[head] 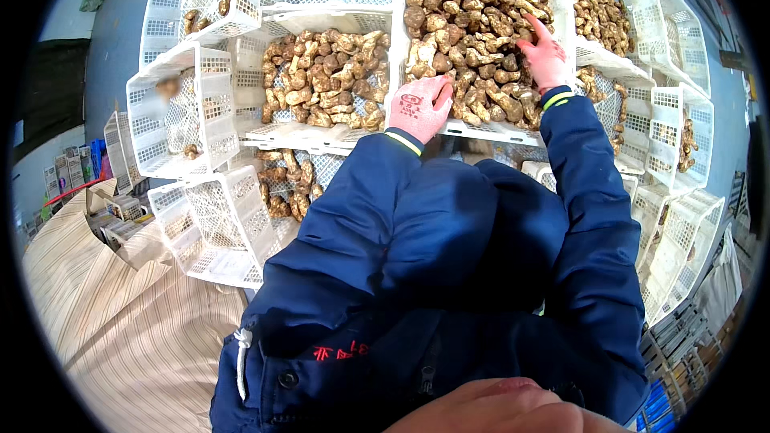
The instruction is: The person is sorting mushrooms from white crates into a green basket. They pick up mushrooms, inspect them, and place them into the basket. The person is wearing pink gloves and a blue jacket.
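Observation:
Brown, thick-stemmed mushrooms [481, 42] fill a white plastic crate [402, 18] in front of me. My left hand [419, 107], in a pink glove bearing print, rests at the crate's near left corner, its fingertips at the mushrooms; whether it holds one is hidden. My right hand [544, 57], also gloved in pink, reaches over the right side of the same heap. Its thumb and forefinger are apart, with no mushroom seen between them; the other fingers are partly hidden. Another white crate [301, 132] on the left holds a looser layer of similar mushrooms.
Tilted white crates [198, 114] with a few mushrooms line the left side. More crates [668, 132] stand at the right, some holding mushrooms. A lower crate with mushrooms [289, 183] lies near my left sleeve. Striped cloth [138, 325] spreads at the lower left.

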`<state>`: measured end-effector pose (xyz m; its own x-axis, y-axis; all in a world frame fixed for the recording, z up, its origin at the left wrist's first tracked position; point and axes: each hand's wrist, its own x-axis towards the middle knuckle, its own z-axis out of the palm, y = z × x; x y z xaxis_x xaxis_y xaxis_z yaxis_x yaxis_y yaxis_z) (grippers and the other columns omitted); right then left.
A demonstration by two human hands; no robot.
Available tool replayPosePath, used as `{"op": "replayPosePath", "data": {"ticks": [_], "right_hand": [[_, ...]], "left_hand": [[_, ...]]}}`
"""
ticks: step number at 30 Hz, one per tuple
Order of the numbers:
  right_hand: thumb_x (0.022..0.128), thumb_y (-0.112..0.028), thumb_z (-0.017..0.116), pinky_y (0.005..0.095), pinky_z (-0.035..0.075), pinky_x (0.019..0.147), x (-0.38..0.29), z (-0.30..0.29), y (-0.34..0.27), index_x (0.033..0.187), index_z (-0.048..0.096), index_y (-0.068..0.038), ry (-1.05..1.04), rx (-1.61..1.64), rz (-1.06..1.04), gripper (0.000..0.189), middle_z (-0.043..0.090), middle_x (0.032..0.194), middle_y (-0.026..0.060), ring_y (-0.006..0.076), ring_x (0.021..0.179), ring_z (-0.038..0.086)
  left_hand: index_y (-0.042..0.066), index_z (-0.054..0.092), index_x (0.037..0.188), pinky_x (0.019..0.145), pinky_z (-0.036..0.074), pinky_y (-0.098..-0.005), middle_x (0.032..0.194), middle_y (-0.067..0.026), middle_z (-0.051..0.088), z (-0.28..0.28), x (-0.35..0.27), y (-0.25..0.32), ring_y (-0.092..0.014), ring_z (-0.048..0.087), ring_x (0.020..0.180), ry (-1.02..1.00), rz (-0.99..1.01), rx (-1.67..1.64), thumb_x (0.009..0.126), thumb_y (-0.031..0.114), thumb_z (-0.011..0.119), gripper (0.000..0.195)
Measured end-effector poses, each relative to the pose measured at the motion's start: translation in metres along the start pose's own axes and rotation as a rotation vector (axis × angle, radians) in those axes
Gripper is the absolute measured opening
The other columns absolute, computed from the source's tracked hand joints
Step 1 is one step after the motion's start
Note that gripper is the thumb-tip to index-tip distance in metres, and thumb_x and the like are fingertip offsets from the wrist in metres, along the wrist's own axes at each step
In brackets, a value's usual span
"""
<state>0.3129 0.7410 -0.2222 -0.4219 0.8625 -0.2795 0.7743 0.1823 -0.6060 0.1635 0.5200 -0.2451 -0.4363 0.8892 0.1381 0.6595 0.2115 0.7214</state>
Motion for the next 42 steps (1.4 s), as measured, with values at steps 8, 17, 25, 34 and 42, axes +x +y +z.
{"op": "replayPosePath", "data": {"ticks": [8,17,25,34,42], "right_hand": [[0.093,-0.015,0.052,0.0388,0.040,0.099,-0.052,-0.026,0.021,0.143,0.026,-0.008,-0.339,1.573,-0.100,0.057,0.038,0.137,0.0186,0.0265,0.120,0.047],[0.091,-0.014,0.053,0.0369,0.045,0.091,-0.105,-0.092,0.081,0.132,0.040,0.002,-0.136,1.253,-0.156,0.046,0.056,0.115,0.0183,0.0253,0.100,0.058],[0.082,-0.021,0.065,0.0302,0.048,0.079,-0.248,-0.076,0.302,0.126,0.049,0.003,-0.089,0.257,0.470,0.052,0.063,0.095,0.0118,0.0206,0.090,0.060],[0.084,-0.027,0.061,0.0350,0.046,0.083,-0.021,-0.038,0.026,0.126,0.053,-0.021,0.156,-0.226,-0.179,0.043,0.063,0.105,0.0104,0.0298,0.095,0.060],[0.082,-0.014,0.063,0.0301,0.046,0.079,0.010,-0.027,0.026,0.119,0.056,-0.011,0.328,0.012,-0.357,0.038,0.064,0.098,0.0108,0.0220,0.089,0.061]], "left_hand": [[0.008,0.064,0.098,0.075,0.049,-0.0382,0.091,-0.0128,0.065,0.001,-0.001,-0.001,-0.032,0.061,0.085,-0.052,0.003,0.015,0.082,0.021,0.058,0.022],[0.008,0.065,0.098,0.075,0.049,-0.0373,0.091,-0.0122,0.066,0.006,-0.001,-0.002,-0.031,0.062,0.086,-0.009,0.024,0.013,0.085,0.021,0.056,0.021],[0.010,0.065,0.098,0.076,0.049,-0.0369,0.095,-0.0107,0.066,0.009,0.000,0.003,-0.030,0.062,0.088,-0.022,-0.024,0.019,0.086,0.023,0.056,0.020],[0.008,0.065,0.094,0.075,0.049,-0.0371,0.090,-0.0110,0.066,0.008,-0.001,-0.003,-0.030,0.062,0.084,0.040,0.076,0.002,0.084,0.022,0.057,0.019],[0.007,0.064,0.095,0.076,0.049,-0.0366,0.090,-0.0112,0.066,0.006,-0.001,-0.003,-0.030,0.062,0.085,-0.006,0.027,0.021,0.083,0.021,0.057,0.020]]}}
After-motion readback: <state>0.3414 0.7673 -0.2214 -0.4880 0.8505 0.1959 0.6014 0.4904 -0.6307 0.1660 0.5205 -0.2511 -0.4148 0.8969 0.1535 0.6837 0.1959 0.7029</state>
